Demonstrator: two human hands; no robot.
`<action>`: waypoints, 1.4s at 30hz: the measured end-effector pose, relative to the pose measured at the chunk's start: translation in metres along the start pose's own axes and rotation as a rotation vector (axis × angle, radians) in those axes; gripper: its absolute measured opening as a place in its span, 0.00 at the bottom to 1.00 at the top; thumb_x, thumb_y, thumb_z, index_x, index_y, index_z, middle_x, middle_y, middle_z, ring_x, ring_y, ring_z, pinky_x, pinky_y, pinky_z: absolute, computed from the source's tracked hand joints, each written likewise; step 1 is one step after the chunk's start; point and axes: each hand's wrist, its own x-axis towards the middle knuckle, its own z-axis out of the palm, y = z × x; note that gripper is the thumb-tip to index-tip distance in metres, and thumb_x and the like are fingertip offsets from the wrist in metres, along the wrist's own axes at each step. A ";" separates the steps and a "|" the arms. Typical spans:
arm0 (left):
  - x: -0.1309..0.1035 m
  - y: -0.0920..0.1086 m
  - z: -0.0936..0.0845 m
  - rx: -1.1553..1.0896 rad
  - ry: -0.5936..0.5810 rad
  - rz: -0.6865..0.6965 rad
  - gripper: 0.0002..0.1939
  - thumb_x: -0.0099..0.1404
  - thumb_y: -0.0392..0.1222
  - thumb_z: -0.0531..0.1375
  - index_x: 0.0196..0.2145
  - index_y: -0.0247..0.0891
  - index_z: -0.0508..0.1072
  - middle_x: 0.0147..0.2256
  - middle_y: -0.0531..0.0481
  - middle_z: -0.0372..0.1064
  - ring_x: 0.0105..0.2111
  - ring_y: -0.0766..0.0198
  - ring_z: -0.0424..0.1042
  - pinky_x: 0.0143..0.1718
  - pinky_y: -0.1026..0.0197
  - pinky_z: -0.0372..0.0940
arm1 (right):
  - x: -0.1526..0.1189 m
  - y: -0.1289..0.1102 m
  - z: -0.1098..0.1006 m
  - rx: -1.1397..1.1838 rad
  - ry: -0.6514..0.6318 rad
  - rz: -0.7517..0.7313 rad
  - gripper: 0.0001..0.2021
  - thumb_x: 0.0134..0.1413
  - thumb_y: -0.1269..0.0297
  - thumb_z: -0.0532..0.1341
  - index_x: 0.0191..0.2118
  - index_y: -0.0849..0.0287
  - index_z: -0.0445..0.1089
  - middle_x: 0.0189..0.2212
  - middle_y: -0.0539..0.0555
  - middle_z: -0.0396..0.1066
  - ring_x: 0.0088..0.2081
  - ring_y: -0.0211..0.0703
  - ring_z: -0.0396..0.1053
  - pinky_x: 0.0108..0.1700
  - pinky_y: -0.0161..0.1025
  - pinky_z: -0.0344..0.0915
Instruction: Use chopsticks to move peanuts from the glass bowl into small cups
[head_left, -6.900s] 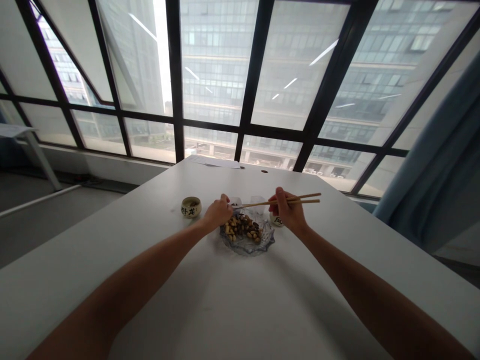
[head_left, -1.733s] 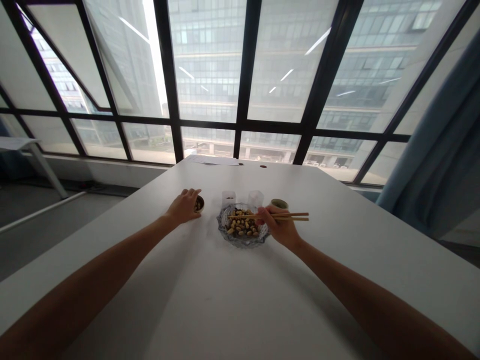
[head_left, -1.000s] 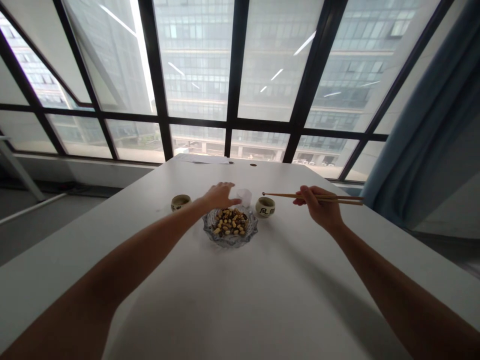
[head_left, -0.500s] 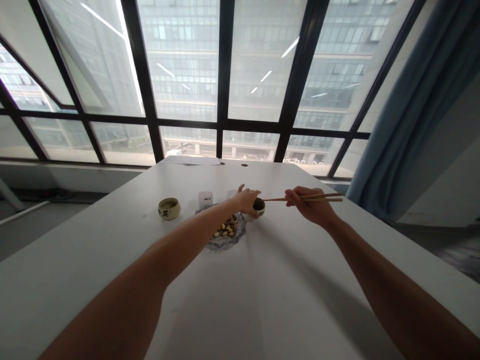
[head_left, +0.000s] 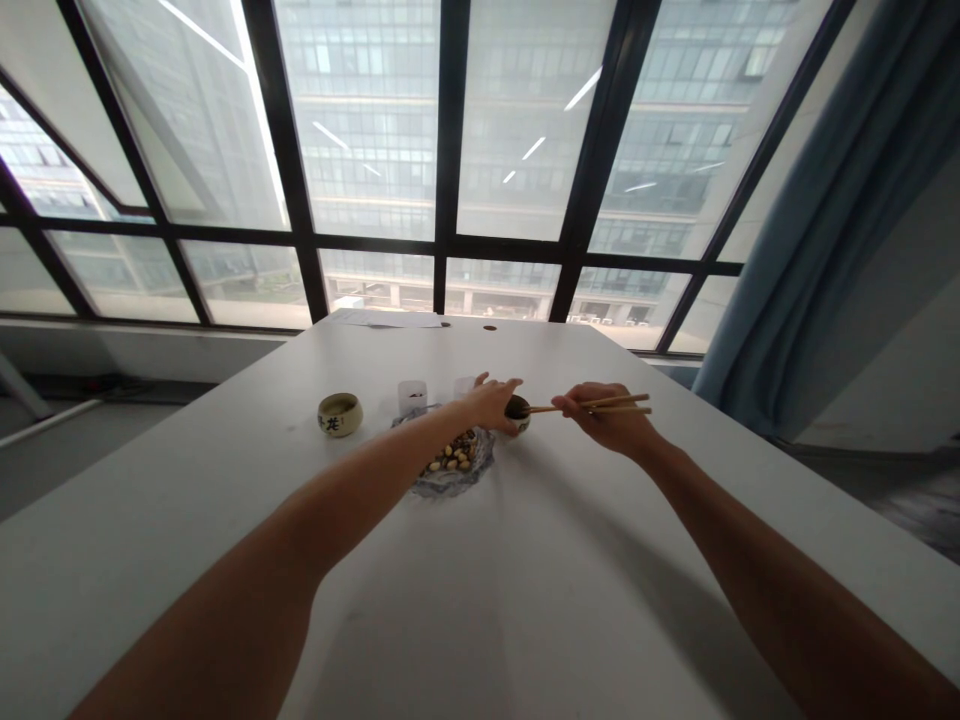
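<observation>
My left hand [head_left: 491,403] grips a small round bowl [head_left: 519,424] by its rim and side, with the dark mouth tilted toward the right. A pair of wooden chopsticks [head_left: 619,402] is held in my right hand [head_left: 606,420], and their tips reach into that bowl's mouth. What lies inside the bowl is too dark to make out. Under my left forearm stands a scalloped glass dish [head_left: 442,487] with pale nuts and darker pieces [head_left: 455,456] in it; the forearm covers part of the dish.
A matching cream bowl with dark writing [head_left: 340,416] stands at the left. Behind the dish are two small white cups [head_left: 412,396], one partly behind my left hand. Paper sheets [head_left: 390,320] lie at the white table's [head_left: 247,480] far edge. A blue curtain [head_left: 780,270] hangs at the right.
My right hand has moved left with the chopsticks, and their tips have gone into the bowl. My left hand keeps its hold on the bowl, almost unmoved.
</observation>
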 end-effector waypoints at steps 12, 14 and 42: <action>-0.051 -0.042 -0.024 -0.041 0.154 0.007 0.28 0.67 0.51 0.58 0.61 0.39 0.64 0.61 0.41 0.67 0.64 0.50 0.61 0.69 0.41 0.37 | 0.000 -0.041 0.007 0.417 0.267 0.224 0.33 0.59 0.32 0.53 0.22 0.58 0.73 0.15 0.55 0.71 0.18 0.42 0.69 0.22 0.37 0.66; -0.080 -0.059 -0.029 -0.084 0.279 0.026 0.23 0.68 0.50 0.56 0.57 0.38 0.69 0.58 0.40 0.69 0.61 0.51 0.64 0.69 0.42 0.43 | 0.002 -0.053 0.015 0.479 0.104 0.255 0.32 0.56 0.32 0.56 0.22 0.58 0.73 0.14 0.55 0.71 0.17 0.41 0.68 0.20 0.37 0.65; -0.178 -0.078 0.014 -0.705 0.462 -0.152 0.17 0.64 0.45 0.55 0.49 0.41 0.73 0.58 0.45 0.70 0.58 0.51 0.68 0.61 0.48 0.62 | 0.028 -0.071 0.049 0.209 -0.189 0.031 0.28 0.62 0.39 0.55 0.22 0.57 0.69 0.18 0.54 0.73 0.19 0.40 0.68 0.22 0.35 0.60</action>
